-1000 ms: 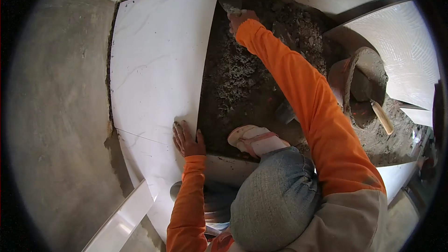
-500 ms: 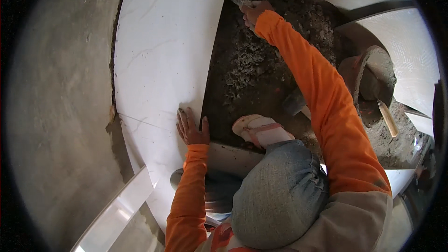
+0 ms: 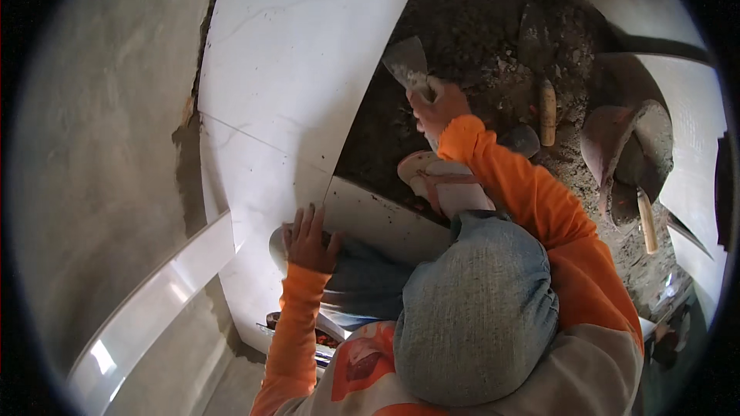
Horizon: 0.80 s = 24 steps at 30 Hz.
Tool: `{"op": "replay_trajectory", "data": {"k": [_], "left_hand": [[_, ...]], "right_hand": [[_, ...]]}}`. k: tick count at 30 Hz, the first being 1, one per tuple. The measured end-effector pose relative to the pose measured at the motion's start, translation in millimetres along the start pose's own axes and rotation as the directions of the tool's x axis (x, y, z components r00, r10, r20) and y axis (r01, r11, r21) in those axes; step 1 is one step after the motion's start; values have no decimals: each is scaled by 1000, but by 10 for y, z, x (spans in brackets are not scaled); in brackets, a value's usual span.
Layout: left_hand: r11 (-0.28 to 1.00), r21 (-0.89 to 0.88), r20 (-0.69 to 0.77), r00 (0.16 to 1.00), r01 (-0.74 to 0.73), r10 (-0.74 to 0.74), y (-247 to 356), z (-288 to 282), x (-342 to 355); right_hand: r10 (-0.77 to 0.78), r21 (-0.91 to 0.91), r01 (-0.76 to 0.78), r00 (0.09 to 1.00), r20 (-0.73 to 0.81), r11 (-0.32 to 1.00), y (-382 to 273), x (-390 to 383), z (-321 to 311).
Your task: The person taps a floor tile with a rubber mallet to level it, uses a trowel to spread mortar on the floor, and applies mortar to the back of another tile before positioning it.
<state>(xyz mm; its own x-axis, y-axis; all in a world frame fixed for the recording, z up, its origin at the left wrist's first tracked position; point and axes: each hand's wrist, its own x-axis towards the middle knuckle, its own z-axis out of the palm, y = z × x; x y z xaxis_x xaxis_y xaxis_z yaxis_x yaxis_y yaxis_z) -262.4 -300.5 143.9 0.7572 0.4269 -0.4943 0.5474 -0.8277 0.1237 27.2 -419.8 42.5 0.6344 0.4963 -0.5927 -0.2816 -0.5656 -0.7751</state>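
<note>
Well, my right grip (image 3: 441, 106) is closed around a scraper (image 3: 406, 59), its blade just beside the long exposed edge of the white tile (image 3: 301, 54), above the dark mortar bed (image 3: 470, 11). My left grip (image 3: 310, 242) is spread and holds nothing; I cannot tell whether its fingers press on the tile or only hover there. To work cleanly, I'd keep the blade low and level along that edge, stroke away from it rather than pry beneath, and mind my sandalled foot (image 3: 445, 185) close by.
</note>
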Motion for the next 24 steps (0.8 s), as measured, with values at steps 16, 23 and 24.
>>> {"op": "replay_trajectory", "data": {"k": [16,23,24], "left_hand": [[901,-371,-305,887,224,-347,226,636,-1792],[860,-459,-347,846,223,-404,357,841,-2016],[856,-465,-349,842,226,-412,359,869,-2027]], "right_hand": [[-111,-298,188,960,256,936,786,-499,964],[-57,-633,320,915,399,704,789,-683,1061],[-57,-632,330,910,411,701,742,-747,1061]]}}
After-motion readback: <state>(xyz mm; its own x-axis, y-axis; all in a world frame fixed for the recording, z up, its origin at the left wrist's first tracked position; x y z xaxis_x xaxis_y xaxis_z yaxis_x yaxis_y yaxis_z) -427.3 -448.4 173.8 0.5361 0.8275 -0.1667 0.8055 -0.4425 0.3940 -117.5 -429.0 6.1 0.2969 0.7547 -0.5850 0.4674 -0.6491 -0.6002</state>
